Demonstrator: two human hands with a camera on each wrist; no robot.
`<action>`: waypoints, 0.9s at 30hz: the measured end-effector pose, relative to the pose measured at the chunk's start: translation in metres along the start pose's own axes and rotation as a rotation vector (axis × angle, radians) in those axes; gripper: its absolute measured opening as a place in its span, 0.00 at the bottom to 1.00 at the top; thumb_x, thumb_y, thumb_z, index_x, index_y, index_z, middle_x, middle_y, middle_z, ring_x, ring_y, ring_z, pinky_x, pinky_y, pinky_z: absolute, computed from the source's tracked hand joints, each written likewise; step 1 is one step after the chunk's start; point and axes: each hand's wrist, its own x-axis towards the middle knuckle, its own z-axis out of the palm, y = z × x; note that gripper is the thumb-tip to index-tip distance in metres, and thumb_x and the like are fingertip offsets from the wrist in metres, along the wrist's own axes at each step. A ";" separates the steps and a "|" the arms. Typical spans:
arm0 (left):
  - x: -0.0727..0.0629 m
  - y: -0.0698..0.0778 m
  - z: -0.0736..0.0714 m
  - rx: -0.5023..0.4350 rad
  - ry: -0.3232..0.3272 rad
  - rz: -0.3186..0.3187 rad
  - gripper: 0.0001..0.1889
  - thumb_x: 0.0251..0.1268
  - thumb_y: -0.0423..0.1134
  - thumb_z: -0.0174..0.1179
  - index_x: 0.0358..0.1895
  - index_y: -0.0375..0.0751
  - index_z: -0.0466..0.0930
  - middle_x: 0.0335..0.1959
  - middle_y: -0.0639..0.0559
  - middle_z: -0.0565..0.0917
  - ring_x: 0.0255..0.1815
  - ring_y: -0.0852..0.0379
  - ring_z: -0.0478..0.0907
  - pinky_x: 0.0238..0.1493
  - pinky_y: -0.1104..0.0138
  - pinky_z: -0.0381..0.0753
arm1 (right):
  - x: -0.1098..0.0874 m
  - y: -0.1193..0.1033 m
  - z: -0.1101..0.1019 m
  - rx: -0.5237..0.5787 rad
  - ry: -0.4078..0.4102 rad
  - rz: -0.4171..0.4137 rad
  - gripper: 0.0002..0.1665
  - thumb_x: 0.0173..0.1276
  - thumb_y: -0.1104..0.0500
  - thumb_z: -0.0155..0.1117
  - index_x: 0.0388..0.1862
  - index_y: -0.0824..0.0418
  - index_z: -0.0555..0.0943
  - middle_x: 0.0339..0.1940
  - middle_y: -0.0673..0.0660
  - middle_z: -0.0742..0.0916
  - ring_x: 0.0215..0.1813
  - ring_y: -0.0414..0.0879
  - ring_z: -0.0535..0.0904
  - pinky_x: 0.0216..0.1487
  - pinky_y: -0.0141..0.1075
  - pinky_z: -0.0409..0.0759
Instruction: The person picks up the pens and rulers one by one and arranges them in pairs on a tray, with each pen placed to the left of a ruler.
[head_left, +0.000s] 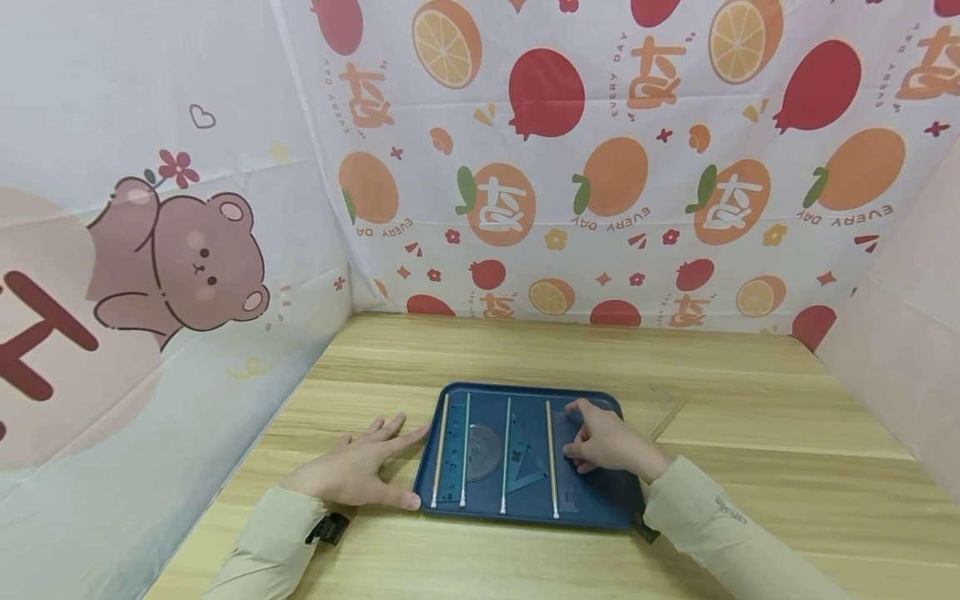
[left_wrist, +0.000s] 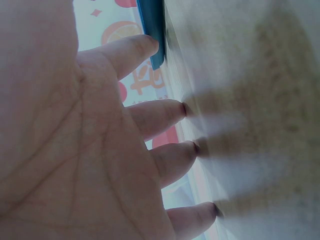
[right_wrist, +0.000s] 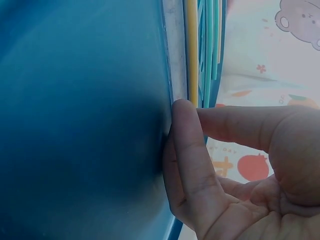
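A dark blue tray (head_left: 615, 500) lies on the table between the hands. My right hand (head_left: 611, 442) is over its right part, thumb and fingers pinching a clear ruler (right_wrist: 175, 45); the fingertips partly cover it. Beside the ruler lies a yellow pencil (head_left: 552, 462). Further left in the tray are a blue set square (head_left: 534, 472), two teal pencils, one (head_left: 507, 458) near the set square, a clear protractor (head_left: 483, 452), a blue stencil ruler (head_left: 453, 450) and a tan pencil (head_left: 440, 450). My left hand (head_left: 360, 471) spreads its fingers on the table, index finger and thumb at the tray's left edge.
A clear set square (head_left: 660, 408) lies on the wooden table (head_left: 787, 467) right of the tray, partly behind my right hand. Printed cloth walls (head_left: 555, 250) stand behind and at both sides. A black band (head_left: 327, 527) is on my left wrist.
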 end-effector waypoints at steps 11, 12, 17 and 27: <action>0.000 -0.001 0.000 -0.023 -0.015 -0.011 0.57 0.55 0.70 0.76 0.87 0.59 0.59 0.89 0.31 0.51 0.87 0.20 0.44 0.71 0.14 0.42 | -0.002 0.002 -0.002 0.005 0.002 -0.010 0.39 0.73 0.68 0.71 0.79 0.67 0.66 0.32 0.59 0.84 0.32 0.47 0.86 0.35 0.39 0.91; 0.000 -0.001 0.000 -0.021 -0.014 -0.010 0.57 0.55 0.70 0.76 0.87 0.59 0.59 0.89 0.30 0.51 0.87 0.19 0.44 0.71 0.14 0.42 | -0.002 0.002 -0.002 0.005 0.005 -0.010 0.39 0.73 0.68 0.71 0.79 0.67 0.66 0.32 0.59 0.84 0.32 0.47 0.86 0.35 0.39 0.91; 0.000 -0.001 -0.001 -0.023 -0.014 -0.010 0.57 0.55 0.70 0.76 0.87 0.59 0.59 0.89 0.30 0.51 0.87 0.19 0.44 0.71 0.14 0.42 | -0.001 0.004 -0.004 0.016 0.006 -0.010 0.39 0.73 0.67 0.71 0.79 0.68 0.67 0.33 0.60 0.85 0.33 0.47 0.86 0.36 0.39 0.92; 0.001 -0.001 0.000 -0.034 -0.016 -0.006 0.57 0.56 0.69 0.76 0.87 0.59 0.58 0.89 0.30 0.50 0.87 0.19 0.42 0.71 0.14 0.41 | -0.003 0.011 -0.013 0.057 -0.006 -0.033 0.40 0.75 0.66 0.69 0.80 0.71 0.64 0.36 0.62 0.84 0.34 0.47 0.86 0.38 0.41 0.93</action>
